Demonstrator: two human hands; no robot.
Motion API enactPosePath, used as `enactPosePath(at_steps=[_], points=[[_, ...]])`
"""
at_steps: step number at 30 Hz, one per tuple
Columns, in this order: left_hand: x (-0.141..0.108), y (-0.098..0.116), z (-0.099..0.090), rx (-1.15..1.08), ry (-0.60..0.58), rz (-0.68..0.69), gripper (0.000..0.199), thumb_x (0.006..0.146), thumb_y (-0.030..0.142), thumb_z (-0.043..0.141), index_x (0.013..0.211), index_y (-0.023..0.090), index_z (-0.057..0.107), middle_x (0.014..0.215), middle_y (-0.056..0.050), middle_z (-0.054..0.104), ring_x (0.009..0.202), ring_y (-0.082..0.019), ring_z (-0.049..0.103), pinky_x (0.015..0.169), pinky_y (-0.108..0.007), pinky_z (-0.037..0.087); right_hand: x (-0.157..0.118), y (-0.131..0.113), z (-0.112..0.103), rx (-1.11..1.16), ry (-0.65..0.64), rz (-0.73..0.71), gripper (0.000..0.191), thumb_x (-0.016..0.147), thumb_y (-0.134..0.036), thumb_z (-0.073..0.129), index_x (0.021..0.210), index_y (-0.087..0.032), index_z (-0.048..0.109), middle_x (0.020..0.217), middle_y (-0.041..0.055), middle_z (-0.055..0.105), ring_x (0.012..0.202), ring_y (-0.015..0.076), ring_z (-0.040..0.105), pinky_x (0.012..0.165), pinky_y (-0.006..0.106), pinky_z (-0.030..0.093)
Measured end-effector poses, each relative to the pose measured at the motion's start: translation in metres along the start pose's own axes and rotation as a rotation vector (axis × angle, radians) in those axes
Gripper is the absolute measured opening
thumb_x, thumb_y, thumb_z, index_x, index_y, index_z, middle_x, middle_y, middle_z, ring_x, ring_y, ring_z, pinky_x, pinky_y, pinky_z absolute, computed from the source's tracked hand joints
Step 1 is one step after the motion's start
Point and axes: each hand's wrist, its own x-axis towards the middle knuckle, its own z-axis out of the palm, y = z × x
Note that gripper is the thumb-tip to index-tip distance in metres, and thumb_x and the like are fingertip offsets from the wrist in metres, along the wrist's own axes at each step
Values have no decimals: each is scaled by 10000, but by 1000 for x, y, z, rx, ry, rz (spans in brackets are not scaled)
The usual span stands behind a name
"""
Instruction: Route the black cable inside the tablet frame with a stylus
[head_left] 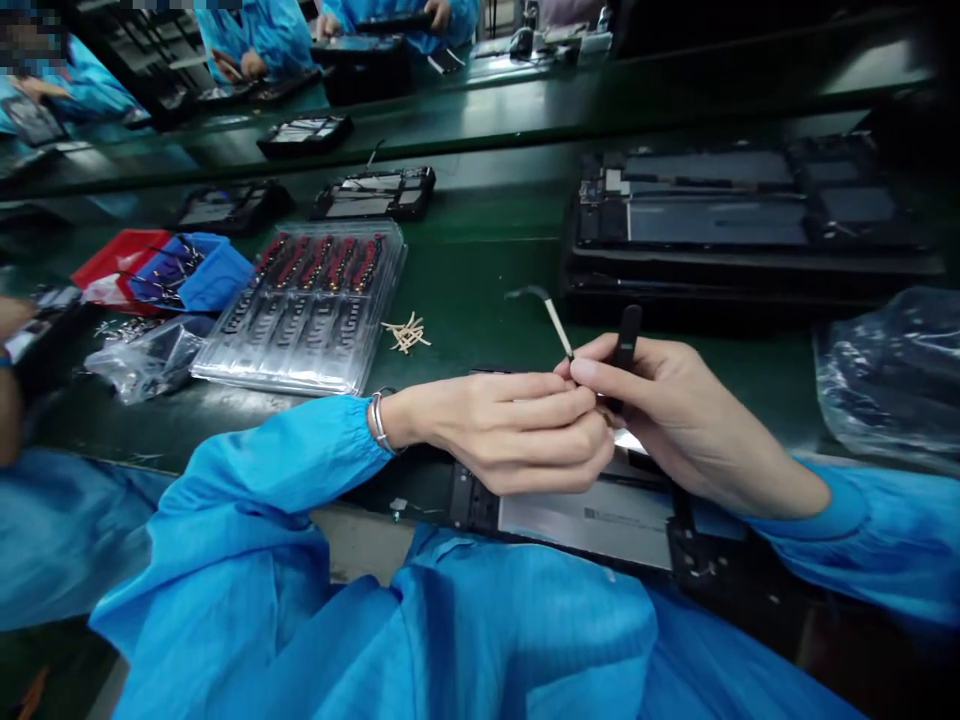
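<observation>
Smooth, faintly glossy dark green table [480,290]. Clear glossy plastic blister tray [304,310] left of the hands, ribbed and shiny. Crinkled clear plastic bag [892,375] at the table's right edge. Pale wooden sticks [407,335] beside the tray. Thin white plastic strip [556,325] and matt black plastic stick [626,335] pinched above a matt grey metal panel [592,520]. Silvery metal bangle [379,420]; smooth blue cloth sleeves [285,470].

Both blue-sleeved forearms reach in from either side and meet at centre; the left hand [517,430] lies knuckles-up with fingers [555,400] curled shut; the right hand [675,410] presses against it, fingertips pinched closed.
</observation>
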Motion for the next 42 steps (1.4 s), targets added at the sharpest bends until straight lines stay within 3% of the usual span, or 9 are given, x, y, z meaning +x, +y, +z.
enactPosePath(at_steps=[3,7,14,22,28,33,35,38,42], points=[[3,2,1,147,93,-271,163,1060,228,546,1039,223,708,981,-21,754,919,-156,713,737,-289,581,1,0,-1,-195,64,-171,255,787,-434,868,797,-202,764,645,-18,611,543,98,497,484,222,391],[11,2,-4,228,-22,-551,271,1095,289,494,942,159,676,855,-50,706,721,-160,613,639,-316,486,-1,-1,-3,-530,140,-419,131,907,-345,741,868,-229,786,763,5,713,635,153,611,566,278,461],[16,10,-14,200,-191,-643,345,1126,249,359,937,159,633,871,-52,663,762,-160,591,668,-298,452,-6,1,-3,-832,132,-686,147,964,-246,627,915,-280,762,800,4,726,694,187,648,643,334,473],[10,9,-21,291,-174,-567,307,1085,163,395,902,181,641,812,-33,655,719,-161,582,655,-304,440,-6,4,-1,-831,106,-660,111,954,-270,657,902,-267,755,797,-3,743,687,180,667,641,323,483],[-49,-21,-56,311,-661,-972,274,1065,173,412,1024,137,681,967,-101,678,840,-215,635,642,-323,408,-6,3,-4,-779,190,-514,188,904,-389,700,872,-234,800,824,21,776,682,205,709,554,308,488],[-83,-22,-62,172,-926,-1000,325,1007,53,395,1101,101,703,1056,-128,678,928,-230,638,726,-317,465,-5,-1,0,-715,185,-419,247,857,-448,731,851,-221,826,788,56,770,610,202,692,478,287,481],[-81,-18,-57,160,-838,-1001,377,1000,34,378,1183,91,702,1110,-150,672,994,-251,631,810,-347,494,-5,-2,2,-659,195,-373,230,826,-436,768,833,-213,824,768,63,759,564,187,667,440,272,464],[-61,-12,-40,37,-430,-1058,329,1058,168,444,1225,126,724,1122,-139,682,1019,-252,631,882,-381,502,-4,3,3,-537,223,-299,206,798,-418,821,832,-215,817,764,63,745,549,171,638,408,255,435],[-16,-2,-10,-740,121,-1142,356,1046,462,589,1172,183,772,961,-56,717,886,-164,660,784,-273,504,-2,14,2,-429,168,-245,228,829,-447,823,876,-225,801,662,14,667,534,135,569,440,248,423]])
